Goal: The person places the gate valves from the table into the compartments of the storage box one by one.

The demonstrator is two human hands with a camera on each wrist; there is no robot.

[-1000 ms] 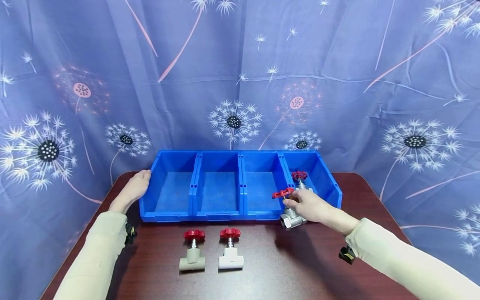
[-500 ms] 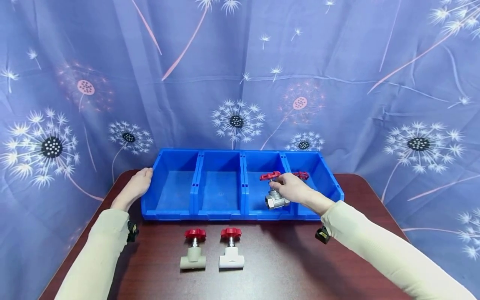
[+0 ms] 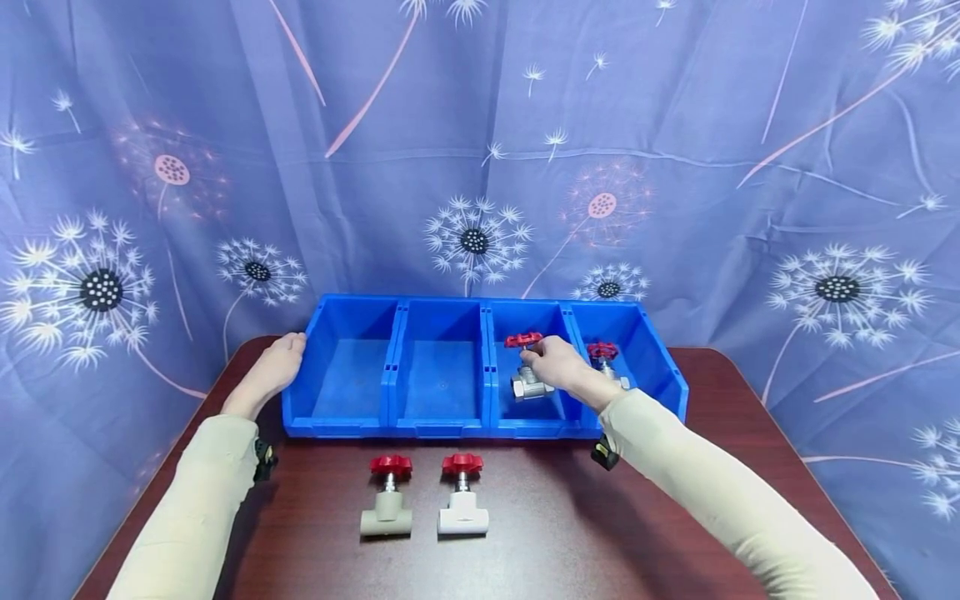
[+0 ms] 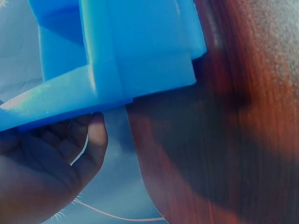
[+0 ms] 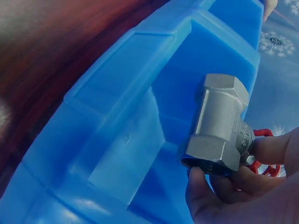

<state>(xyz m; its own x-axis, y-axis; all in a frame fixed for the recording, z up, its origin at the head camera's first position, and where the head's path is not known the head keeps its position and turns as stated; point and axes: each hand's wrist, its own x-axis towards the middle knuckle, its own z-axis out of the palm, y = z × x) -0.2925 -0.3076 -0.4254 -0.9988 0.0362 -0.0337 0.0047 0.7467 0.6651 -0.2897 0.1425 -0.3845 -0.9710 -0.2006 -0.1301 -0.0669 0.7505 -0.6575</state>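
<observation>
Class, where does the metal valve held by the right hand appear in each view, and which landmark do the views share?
Head: metal valve, right of and below centre.
Left wrist: not in it.
Right wrist: metal valve, right of centre.
Shared landmark: blue bins.

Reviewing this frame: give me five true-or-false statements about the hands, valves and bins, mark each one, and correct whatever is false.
1. The right hand holds a metal valve. True.
2. A second valve is in the rightmost bin. True.
3. The left hand also holds a valve. False: it touches the outer left side of the blue bin row.
4. Every valve is in a bin. False: the beige valve and the white valve are on the table.
5. The row has three bins. False: it has four.
</observation>
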